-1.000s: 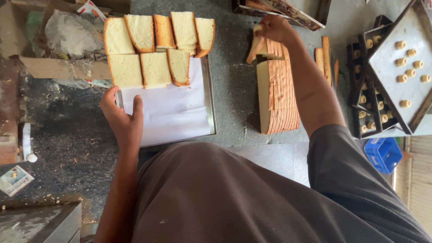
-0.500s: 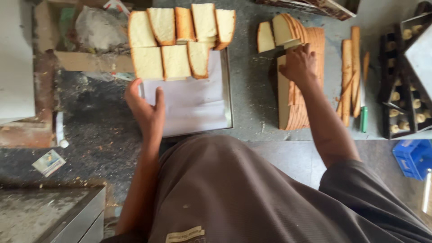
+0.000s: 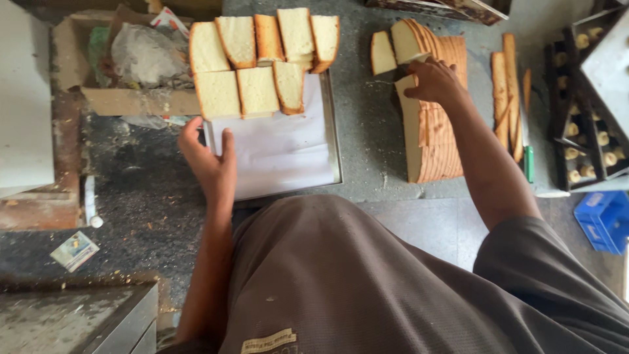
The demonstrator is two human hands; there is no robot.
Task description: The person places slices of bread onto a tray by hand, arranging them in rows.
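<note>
My left hand (image 3: 211, 162) rests on the left edge of a metal tray (image 3: 335, 151) lined with white paper, thumb on the paper. Two rows of cake slices (image 3: 259, 88) lie across the tray's far end. My right hand (image 3: 434, 80) sits on top of a sliced loaf (image 3: 434, 144) lying on the grey counter, fingers curled around the far slices. Some slices (image 3: 400, 44) have fanned loose at the loaf's far end.
Crust strips (image 3: 508, 92) and a green-handled tool (image 3: 528, 164) lie right of the loaf. Dark trays of small pastries (image 3: 590, 131) stand at far right, a blue crate (image 3: 606, 219) below them. A cardboard box with crumpled plastic (image 3: 141, 59) sits left of the tray.
My right hand has come back from the far end of the loaf onto its top slices. My left hand stays on the tray's edge. The camera has shifted slightly.
</note>
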